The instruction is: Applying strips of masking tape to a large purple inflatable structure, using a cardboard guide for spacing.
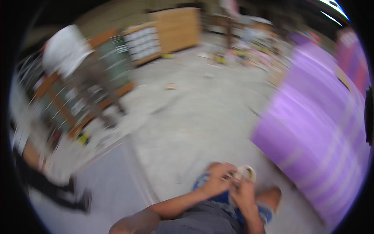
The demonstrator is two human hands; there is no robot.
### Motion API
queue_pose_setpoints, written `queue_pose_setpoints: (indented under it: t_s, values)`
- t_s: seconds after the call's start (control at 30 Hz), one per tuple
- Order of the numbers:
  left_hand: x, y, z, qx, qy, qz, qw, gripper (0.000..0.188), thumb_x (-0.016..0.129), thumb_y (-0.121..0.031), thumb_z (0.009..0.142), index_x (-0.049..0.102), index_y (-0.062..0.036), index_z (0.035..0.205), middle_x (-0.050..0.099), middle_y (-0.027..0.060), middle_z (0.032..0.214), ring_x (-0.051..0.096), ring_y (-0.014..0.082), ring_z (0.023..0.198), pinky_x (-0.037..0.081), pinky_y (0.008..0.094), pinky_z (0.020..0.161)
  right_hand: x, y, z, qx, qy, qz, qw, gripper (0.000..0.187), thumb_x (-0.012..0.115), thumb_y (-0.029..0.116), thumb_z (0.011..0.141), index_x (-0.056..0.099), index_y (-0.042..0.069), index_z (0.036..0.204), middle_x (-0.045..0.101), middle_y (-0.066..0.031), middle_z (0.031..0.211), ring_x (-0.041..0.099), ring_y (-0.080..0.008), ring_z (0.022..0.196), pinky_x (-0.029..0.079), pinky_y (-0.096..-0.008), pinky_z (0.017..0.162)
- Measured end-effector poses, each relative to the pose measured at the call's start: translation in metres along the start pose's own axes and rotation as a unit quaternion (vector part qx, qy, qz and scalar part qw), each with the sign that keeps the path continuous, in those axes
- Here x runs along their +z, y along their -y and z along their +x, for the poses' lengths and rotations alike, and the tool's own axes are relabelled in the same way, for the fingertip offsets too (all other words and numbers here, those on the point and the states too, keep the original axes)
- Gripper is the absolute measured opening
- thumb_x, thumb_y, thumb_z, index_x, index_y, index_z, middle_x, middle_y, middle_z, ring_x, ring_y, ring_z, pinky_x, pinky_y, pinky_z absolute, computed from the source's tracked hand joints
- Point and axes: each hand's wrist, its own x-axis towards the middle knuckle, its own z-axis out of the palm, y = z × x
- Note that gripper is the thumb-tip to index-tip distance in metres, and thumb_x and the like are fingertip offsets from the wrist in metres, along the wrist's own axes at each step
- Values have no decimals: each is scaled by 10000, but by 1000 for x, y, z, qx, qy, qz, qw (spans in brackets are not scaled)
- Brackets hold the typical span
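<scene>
My two hands meet in front of my body, low in the head view, and the picture is smeared by motion. A pale ring that looks like a roll of tape (253,174) stands up from my right hand (244,192), whose fingers are closed on its lower edge. Close against it on the left, my left hand (219,180) has its fingers bent together near the roll. Something small and whitish shows at those fingertips, too blurred to name.
A large purple striped sheet-covered block (311,128) rises close on my right. A grey mat or panel (113,183) lies at left. One person (70,50) bends by wood-framed panels (113,54); another's dark-trousered legs (46,187) show at far left. Scattered items (257,50) lie at the back.
</scene>
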Motion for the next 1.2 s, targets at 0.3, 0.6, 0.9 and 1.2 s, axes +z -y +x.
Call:
queue_pose_setpoints:
  t_s: [0.3,0.6,0.9,1.2]
  values:
    - [16,-5,31,-66,134,-85,985,128,731,120,820,675,31,894,618,91,964,641,142,834,606,280,724,-16,-18,-27,4,-29,-53,998,182,719,121,878,601,0,947,652,-197,713,670,-425,740,504,-496,798]
    - [20,-19,59,-2,125,-7,992,132,485,115,876,518,-12,887,549,47,842,494,131,753,422,281,702,-29,-3,-36,-27,-51,-31,998,288,738,246,967,655,4,1097,681,-193,1030,657,-376,1079,475,-513,1039]
    - [37,-51,104,14,125,-97,987,60,571,85,924,582,33,953,608,64,867,553,131,759,495,268,737,-40,-6,-31,-68,-140,-102,982,284,765,28,856,637,33,1109,653,-138,1060,630,-328,1151,327,-619,1228]
    - [20,-41,120,-47,284,-251,924,71,724,25,955,709,24,1024,668,70,1068,625,102,872,533,272,809,-50,2,-41,-67,-166,-62,982,291,731,-48,822,629,9,1089,631,-151,980,644,-361,1035,368,-612,1205]
